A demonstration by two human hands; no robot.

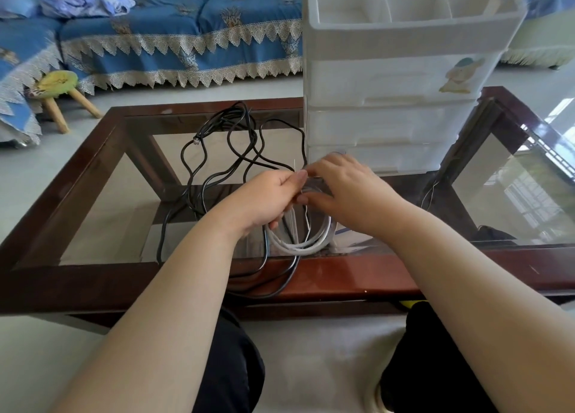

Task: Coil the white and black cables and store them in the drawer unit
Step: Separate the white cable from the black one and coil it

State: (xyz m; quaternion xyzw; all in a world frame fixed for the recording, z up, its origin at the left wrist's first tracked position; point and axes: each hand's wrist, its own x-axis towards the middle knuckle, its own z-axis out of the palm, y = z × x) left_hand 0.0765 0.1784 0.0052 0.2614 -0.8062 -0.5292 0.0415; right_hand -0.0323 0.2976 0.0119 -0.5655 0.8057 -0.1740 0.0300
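A coiled white cable point(303, 246) hangs over the near part of the glass table point(93, 219). My left hand point(269, 199) grips the top of that coil, fingers curled round the strands. My right hand point(342, 188) meets it from the right and pinches the white cable near the left fingertips; a thin white tie or strand dangles between them. A long black cable point(231, 151) lies loose and tangled on the glass to the left, one loop drooping over the near table edge. The white drawer unit point(392, 116) stands just behind my hands, all its drawers closed.
The table has a dark red wooden frame point(357, 275). A small wooden stool point(59, 84) stands on the floor at far left, before a blue-covered sofa point(186, 39). My knees in dark trousers are below the table edge.
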